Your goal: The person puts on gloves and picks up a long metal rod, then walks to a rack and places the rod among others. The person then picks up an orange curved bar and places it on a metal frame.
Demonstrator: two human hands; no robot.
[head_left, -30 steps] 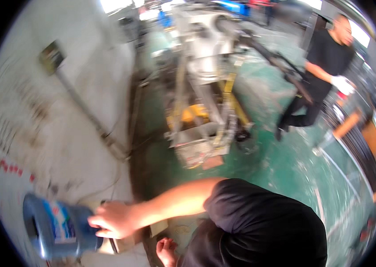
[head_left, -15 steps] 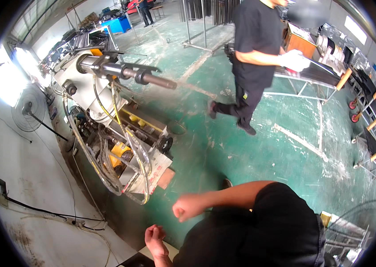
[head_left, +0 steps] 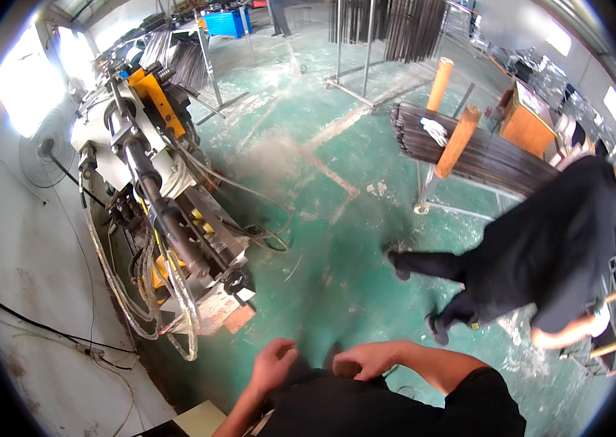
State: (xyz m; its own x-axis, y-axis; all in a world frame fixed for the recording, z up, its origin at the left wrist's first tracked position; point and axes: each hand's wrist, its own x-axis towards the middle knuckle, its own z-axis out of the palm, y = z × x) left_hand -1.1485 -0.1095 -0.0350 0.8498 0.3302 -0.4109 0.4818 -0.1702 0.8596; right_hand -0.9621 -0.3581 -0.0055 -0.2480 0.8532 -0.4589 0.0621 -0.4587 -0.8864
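Observation:
Low in the middle, my left hand is raised in front of my body with its fingers curled in. Close by on its right, my right hand is bent at the wrist, fingers folded downward. Nothing shows in either hand, and the two are apart. Ahead to the left stands a hydraulic machine with a white body, hoses and yellow parts. Its dark metal shaft slants down toward me, beyond the reach of my hands.
A co-worker in black leans at the right. Behind them, a rack of dark bars has wooden posts and white gloves on it. A wall fan and cables line the left wall. Hoses lie beside the machine.
The machine's shaft has swung from pointing right to pointing toward me. The co-worker has moved right and nearer, uncovering the bar rack. My left hand rose; my right hand moved right.

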